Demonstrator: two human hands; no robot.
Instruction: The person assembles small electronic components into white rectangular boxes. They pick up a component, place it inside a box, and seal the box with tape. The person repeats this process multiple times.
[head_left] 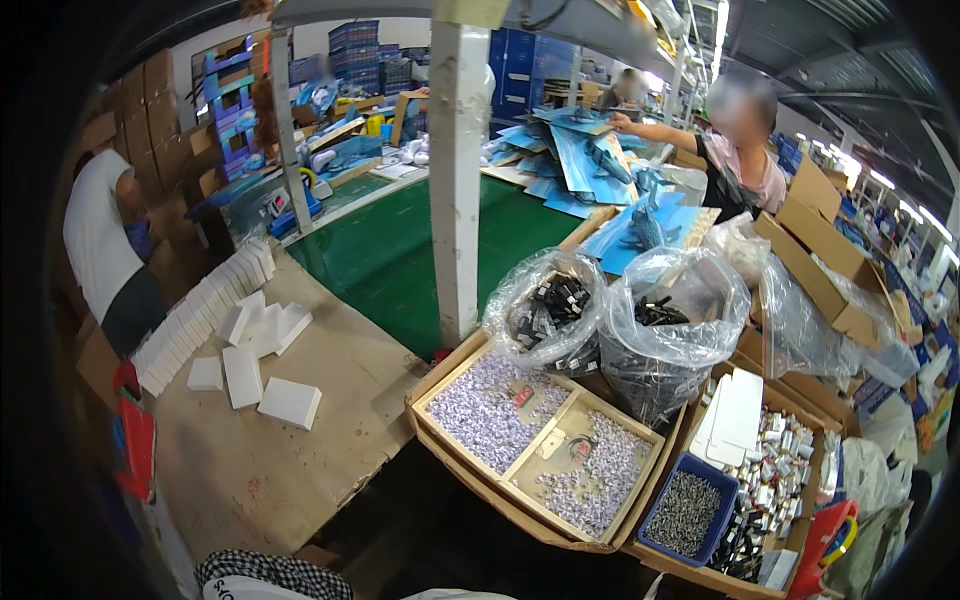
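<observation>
Although checked cloth [270, 572] shows at the lower edge, neither the left hand nor the right hand of the wearer is in view; whether their fingers are apart, together or clamped on anything cannot be told, and no hold or contact is visible.

Nearest things: loose white boxes [290, 403] lie on the brown counter [240, 470], left of centre, some leaning on one another, others apart. Beyond them a row of white boxes [200, 315] stands packed side by side along the counter's left edge, probably to save room and keep them countable.

Right of the counter, a wooden tray [541, 436] sits in a carton. Its divider makes two compartments, both scattered with small pale pieces [480, 410]; the low walls presumably stop spillage and leave the pieces easy to pick. Just beside, a blue bin [722, 515] holds small metal parts [688, 512], likely boxed to keep them from mixing with the surrounding parts. Behind the tray, open plastic bags [680, 360] hold black parts [560, 305], mouths up, perhaps for access from above.

Far side: a co-worker's hand [622, 124] is at the blue sheets [575, 160]; finger opening and contact too small to judge
</observation>
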